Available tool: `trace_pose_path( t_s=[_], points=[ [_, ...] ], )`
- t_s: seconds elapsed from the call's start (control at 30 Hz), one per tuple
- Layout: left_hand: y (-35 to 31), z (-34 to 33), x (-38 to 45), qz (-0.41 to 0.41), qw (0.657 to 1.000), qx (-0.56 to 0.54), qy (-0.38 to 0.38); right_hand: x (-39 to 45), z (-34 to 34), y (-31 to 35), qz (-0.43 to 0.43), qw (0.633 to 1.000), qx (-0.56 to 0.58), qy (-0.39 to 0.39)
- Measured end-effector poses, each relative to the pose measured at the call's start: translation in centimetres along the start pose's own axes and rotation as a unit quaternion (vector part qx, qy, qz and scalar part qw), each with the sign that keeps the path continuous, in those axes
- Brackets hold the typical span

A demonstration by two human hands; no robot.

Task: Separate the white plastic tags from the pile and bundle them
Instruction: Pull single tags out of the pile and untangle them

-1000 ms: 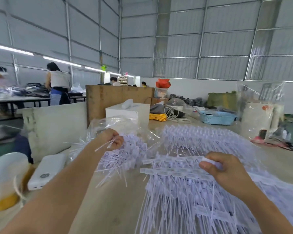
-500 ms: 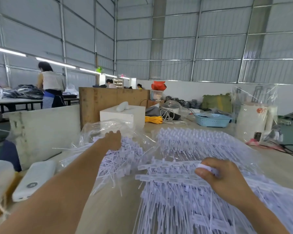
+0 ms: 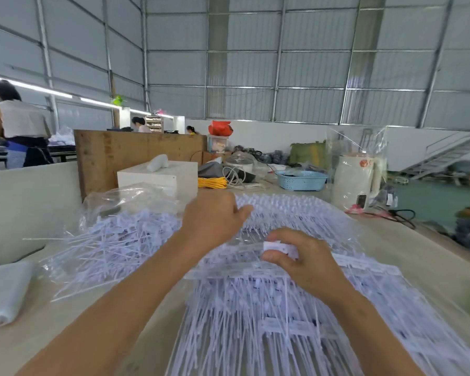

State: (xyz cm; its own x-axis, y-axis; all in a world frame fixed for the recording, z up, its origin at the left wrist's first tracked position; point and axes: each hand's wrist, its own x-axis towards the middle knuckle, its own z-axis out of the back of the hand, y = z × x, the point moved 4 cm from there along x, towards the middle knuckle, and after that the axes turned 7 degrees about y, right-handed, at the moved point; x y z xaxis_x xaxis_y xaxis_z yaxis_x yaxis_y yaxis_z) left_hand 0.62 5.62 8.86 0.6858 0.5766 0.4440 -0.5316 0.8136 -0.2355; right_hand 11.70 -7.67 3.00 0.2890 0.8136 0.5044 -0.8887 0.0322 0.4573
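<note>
A wide pile of white plastic tags [image 3: 296, 316], still joined in strips, covers the table in front of me. Loose separated tags [image 3: 114, 240] lie in a heap on a clear plastic bag [image 3: 125, 199] at the left. My right hand [image 3: 304, 261] pinches the end of a strip of tags [image 3: 228, 267] lying across the pile. My left hand [image 3: 215, 218] hovers over the far middle of the pile with relaxed fingers and holds nothing.
A white power bank [image 3: 3, 294] lies at the left table edge. Behind stand a white box [image 3: 158, 177], a wooden board [image 3: 136, 153], a blue basket [image 3: 301, 180] and a white kettle [image 3: 356, 180] in plastic. People work at tables far left.
My left hand has left the loose heap at the left and swung right over the main pile, now empty. The right hand keeps its pinch on the strip.
</note>
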Motion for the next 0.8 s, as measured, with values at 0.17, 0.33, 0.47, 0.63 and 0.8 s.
trace_pose_path(
  t_s=[0.17,0.33,0.47,0.63,0.8],
  points=[
    [-4.1,-5.5,-3.1,-0.005,0.906,-0.366,0.214,0.0,0.2,-0.8,-0.007,0.998,0.060,0.008],
    [-3.5,-8.2,-4.0,0.007,0.839,-0.503,0.208,-0.1,0.2,-0.9,-0.017,0.998,0.040,0.053],
    [-3.1,-8.7,-4.5,0.045,0.796,-0.567,0.209,-0.8,2.0,-2.1,-0.061,0.990,-0.042,0.119],
    [-3.9,-9.0,-4.8,0.076,0.702,-0.674,0.217,-2.7,5.3,-4.4,-0.215,0.954,-0.130,0.166],
    [-5.4,-8.2,-4.4,0.059,0.598,-0.774,0.202,-2.2,8.0,0.1,-0.121,0.912,-0.379,-0.100]
  ],
)
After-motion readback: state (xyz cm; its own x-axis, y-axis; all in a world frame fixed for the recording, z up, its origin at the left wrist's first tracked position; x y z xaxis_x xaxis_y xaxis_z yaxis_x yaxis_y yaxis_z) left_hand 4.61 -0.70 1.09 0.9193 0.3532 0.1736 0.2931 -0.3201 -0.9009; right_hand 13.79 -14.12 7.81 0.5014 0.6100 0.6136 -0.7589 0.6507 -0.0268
